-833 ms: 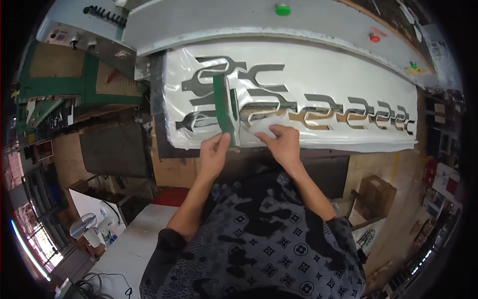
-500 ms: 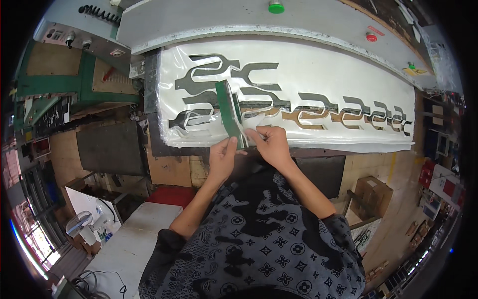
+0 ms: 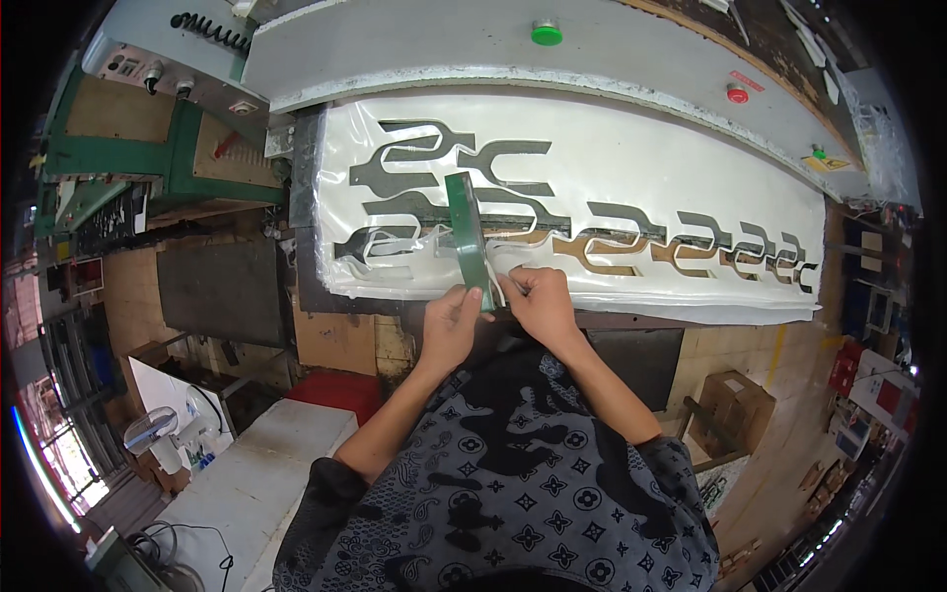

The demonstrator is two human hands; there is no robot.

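Note:
A green strip-sided tool, seemingly a cutting die (image 3: 466, 225), stands upright above the white sheet (image 3: 641, 148) and points away from me. My left hand (image 3: 450, 328) is closed on its near end, thumb against the green side. Close beside it on the right, my right hand (image 3: 546, 308) pinches at the die's near end, where thin white material shows between us. What exactly its fingertips hold is partly hidden. Several fork-shaped openings (image 3: 508, 166) are cut through the sheet, mostly along its near side and left end, with loose white scraps (image 3: 395, 240) around the left ones.
A grey machine beam (image 3: 395, 59) with a green button (image 3: 546, 33) and a red button (image 3: 737, 94) runs behind the sheet. Left of me are a white-topped table (image 3: 266, 474) and a small fan (image 3: 153, 431). A cardboard box (image 3: 735, 405) sits low on the right.
The die has turned slightly, showing its green side more broadly. Both hands sit a little lower in the picture, as the whole view has shifted slightly too.

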